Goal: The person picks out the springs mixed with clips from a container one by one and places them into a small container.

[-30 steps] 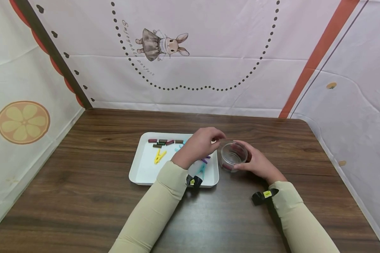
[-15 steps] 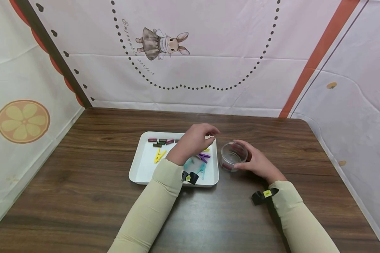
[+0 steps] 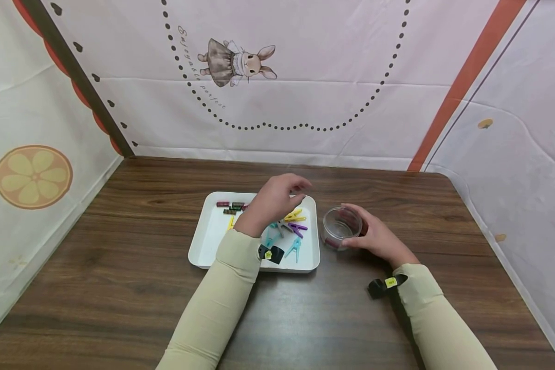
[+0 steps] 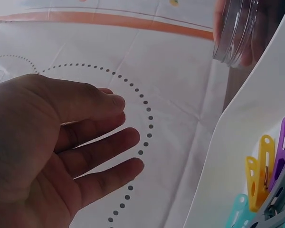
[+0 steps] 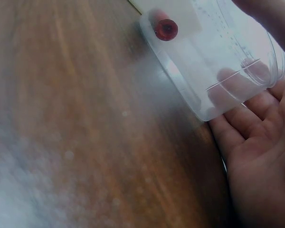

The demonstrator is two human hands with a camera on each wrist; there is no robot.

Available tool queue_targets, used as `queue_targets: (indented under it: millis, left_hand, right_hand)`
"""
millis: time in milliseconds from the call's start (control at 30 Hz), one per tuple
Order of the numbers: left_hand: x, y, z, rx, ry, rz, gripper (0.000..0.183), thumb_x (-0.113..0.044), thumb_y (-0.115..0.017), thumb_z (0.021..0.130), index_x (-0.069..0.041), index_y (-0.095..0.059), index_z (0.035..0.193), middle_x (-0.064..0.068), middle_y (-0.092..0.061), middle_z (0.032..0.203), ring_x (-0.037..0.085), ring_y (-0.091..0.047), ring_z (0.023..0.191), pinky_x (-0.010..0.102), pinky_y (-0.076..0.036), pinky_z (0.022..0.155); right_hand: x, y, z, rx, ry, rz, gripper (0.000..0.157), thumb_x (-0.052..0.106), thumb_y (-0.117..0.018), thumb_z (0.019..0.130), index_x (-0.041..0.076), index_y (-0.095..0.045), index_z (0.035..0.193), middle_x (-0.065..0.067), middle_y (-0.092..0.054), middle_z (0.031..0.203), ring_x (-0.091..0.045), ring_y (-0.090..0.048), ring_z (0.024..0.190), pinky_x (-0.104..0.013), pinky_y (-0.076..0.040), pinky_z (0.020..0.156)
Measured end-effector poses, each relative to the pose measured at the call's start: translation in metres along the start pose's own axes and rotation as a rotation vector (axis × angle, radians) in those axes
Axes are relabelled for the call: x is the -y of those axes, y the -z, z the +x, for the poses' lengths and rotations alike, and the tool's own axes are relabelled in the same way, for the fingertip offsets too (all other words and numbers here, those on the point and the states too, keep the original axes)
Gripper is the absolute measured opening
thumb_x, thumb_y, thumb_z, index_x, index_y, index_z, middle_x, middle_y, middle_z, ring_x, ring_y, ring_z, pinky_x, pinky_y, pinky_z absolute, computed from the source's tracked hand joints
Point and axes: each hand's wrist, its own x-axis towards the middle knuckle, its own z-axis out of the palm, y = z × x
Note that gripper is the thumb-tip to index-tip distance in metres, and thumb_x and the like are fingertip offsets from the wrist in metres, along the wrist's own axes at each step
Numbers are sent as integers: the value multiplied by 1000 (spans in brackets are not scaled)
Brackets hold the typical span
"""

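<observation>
My left hand (image 3: 274,199) hovers over the back right part of a white tray (image 3: 208,246); its fingers are loosely bent and hold nothing, as the left wrist view also shows. My right hand (image 3: 374,235) grips a clear round plastic jar (image 3: 336,231) on the table, thumb at the near side and fingers round the far side. Inside the jar lies a small red ridged cylinder (image 5: 166,30), seen end-on in the right wrist view. Yellow clothespins (image 3: 296,216), a purple clothespin (image 4: 284,147), a grey clothespin (image 4: 278,199) and a light blue clothespin (image 3: 294,247) lie at the tray's right.
Small ridged cylinders, dark red (image 3: 223,204) and dark brown (image 3: 229,211), lie at the tray's back left. Another yellow clothespin (image 3: 231,222) is partly hidden by my left arm. The wooden table (image 3: 333,318) ends at a printed cloth (image 3: 314,103) behind and at both sides.
My left hand has drawn back from beside the jar, moving left and slightly away over the tray, which uncovers the clothespins on the right. The right hand and jar have stayed put.
</observation>
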Motion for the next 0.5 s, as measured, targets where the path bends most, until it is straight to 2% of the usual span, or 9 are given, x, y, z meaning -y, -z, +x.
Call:
queue_targets:
  millis: [167,367,500]
  left_hand:
    - [3,3,0,-7,14,-10,25,-16,-59,96,-16,-67,120,0,-66,120,14,-61,108,34,-50,95]
    - [6,8,0,-24,11,8,25,-15,-58,96,-14,-67,120,2,-67,118,15,-62,105,34,-51,93]
    - [10,11,-1,-26,36,3,26,-15,-58,96,-15,-66,121,2,-66,118,15,-61,105,34,-51,92]
  right_hand:
    - [1,0,0,-4,0,-4,86,28,-84,75,26,-36,147,-4,-49,145,-21,-50,126,-12,-38,97]
    - [-3,0,1,-5,38,2,85,23,-83,76,21,-36,147,-8,-49,145,-24,-51,125,-11,-39,96]
    - [-5,0,2,-3,41,6,85,22,-83,77,20,-36,147,-9,-49,145,-24,-50,125,-12,-39,96]
